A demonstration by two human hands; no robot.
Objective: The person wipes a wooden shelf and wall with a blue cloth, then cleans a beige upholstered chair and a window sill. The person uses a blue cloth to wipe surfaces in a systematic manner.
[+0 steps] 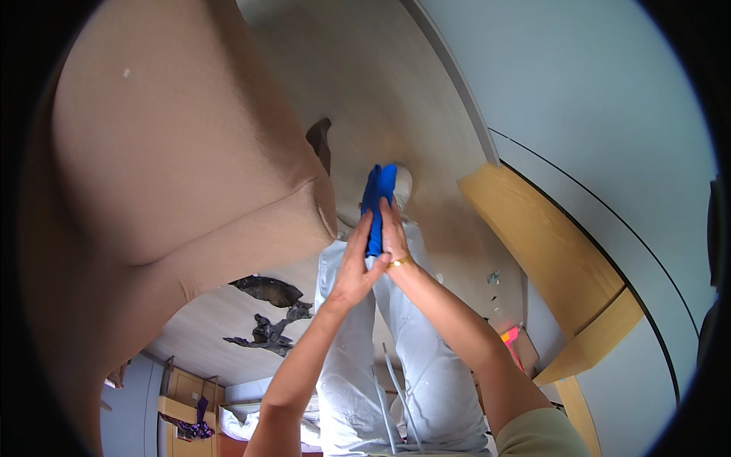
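Note:
A bright blue folded piece of fabric (374, 228) is pressed upright between my two palms, over the legs of light trousers. My left hand (355, 268) lies flat along its left side, with the fingers pointing away from me. On the other side my right hand (394, 231) rests against the fabric, a gold bracelet (400, 262) at its wrist. The far end of the blue fabric sticks out beyond my fingertips. Part of it is hidden behind the hands, so its exact kind cannot be told.
Large beige upholstered furniture (188, 148) fills the left side. Dark crumpled items (268, 334) lie on the pale floor (365, 68). A light wooden ledge (542, 240) curves along the right. Behind me are a wooden cabinet (185, 383) and a box (525, 348) with bright pink material.

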